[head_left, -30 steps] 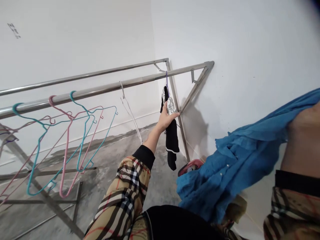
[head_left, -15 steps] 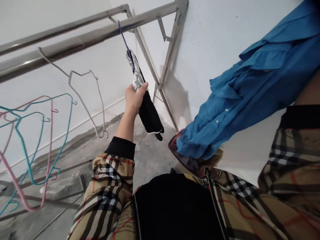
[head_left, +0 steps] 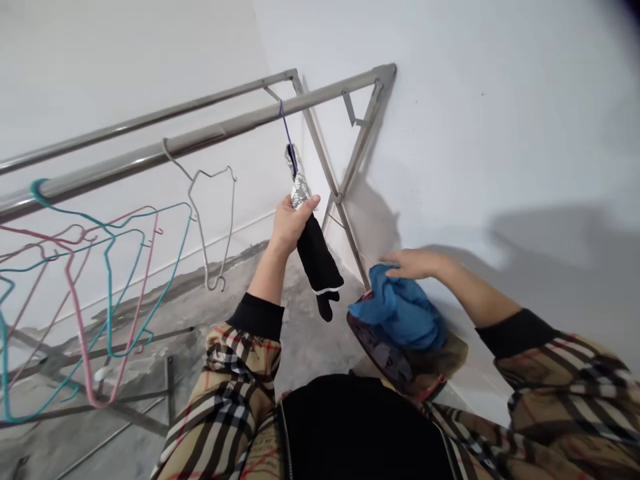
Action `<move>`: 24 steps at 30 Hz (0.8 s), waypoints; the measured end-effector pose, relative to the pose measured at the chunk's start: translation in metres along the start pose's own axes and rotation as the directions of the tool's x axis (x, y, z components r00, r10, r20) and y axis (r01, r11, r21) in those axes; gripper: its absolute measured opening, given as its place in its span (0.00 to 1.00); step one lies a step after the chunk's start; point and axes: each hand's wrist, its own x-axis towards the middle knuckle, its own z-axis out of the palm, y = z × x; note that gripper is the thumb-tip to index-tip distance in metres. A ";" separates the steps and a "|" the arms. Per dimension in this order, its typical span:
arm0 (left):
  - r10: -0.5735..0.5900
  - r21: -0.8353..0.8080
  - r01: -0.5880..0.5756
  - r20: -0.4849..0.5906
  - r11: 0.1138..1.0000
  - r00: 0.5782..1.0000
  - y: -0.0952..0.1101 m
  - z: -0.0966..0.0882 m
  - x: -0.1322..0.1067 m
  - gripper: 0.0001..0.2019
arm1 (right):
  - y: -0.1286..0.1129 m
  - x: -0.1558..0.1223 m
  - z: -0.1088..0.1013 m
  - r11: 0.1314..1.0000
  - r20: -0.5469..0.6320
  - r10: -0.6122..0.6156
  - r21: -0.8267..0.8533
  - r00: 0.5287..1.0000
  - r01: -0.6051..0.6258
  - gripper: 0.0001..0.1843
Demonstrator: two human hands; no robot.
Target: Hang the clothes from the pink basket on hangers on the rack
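In the head view my left hand (head_left: 293, 223) is closed around a black garment (head_left: 319, 257) with a patterned grey-and-white upper part. It dangles narrow and folded from a purple hanger (head_left: 286, 127) hooked over the rack's front bar. My right hand (head_left: 417, 263), its fingers stretched out, is at the top of a blue button-up shirt (head_left: 407, 313). The shirt lies bunched in a basket (head_left: 383, 360) on the floor, over other clothes. Whether the fingertips still touch the cloth is hard to tell.
A metal drying rack (head_left: 220, 130) runs along the wall, its crossed legs (head_left: 340, 197) at the right end. A grey wire hanger (head_left: 197, 220), several teal hangers (head_left: 107, 267) and pink hangers (head_left: 75, 307) hang left of my hand. A white wall (head_left: 500, 147) rises behind the basket.
The blue shirt, held up at the right before, is now down in the basket, and my right hand has come into view over it. My left hand keeps hold of the black garment.
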 end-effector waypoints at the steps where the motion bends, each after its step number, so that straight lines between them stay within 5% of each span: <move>1: -0.007 0.004 0.007 -0.005 1.000 1.000 0.002 0.000 -0.001 0.21 | -0.006 0.001 0.005 0.999 0.071 -0.032 0.028 0.997 0.030 0.22; 4: -0.007 0.023 0.007 -0.033 1.000 0.999 0.006 0.002 -0.004 0.21 | -0.039 0.007 0.012 0.974 0.191 -0.205 0.140 0.960 0.180 0.25; 8: 0.003 0.056 -0.001 -0.033 0.998 0.999 0.012 0.002 -0.010 0.21 | -0.089 0.029 0.022 0.874 -0.035 -0.413 0.266 0.910 0.407 0.27; 14: 0.033 0.256 -0.032 0.002 0.966 0.999 0.017 -0.002 -0.022 0.23 | -0.139 0.095 0.035 0.838 -0.316 -0.465 0.144 0.827 0.527 0.25; 19: 0.081 0.729 0.054 -0.148 0.682 0.986 0.026 -0.004 -0.039 0.22 | -0.175 0.126 0.046 0.857 -0.294 -0.487 0.022 0.822 0.515 0.17; 24: 0.140 0.861 0.136 -0.231 0.490 0.963 0.034 -0.007 -0.055 0.16 | -0.184 0.133 0.062 0.891 -0.307 -0.419 0.044 0.854 0.453 0.19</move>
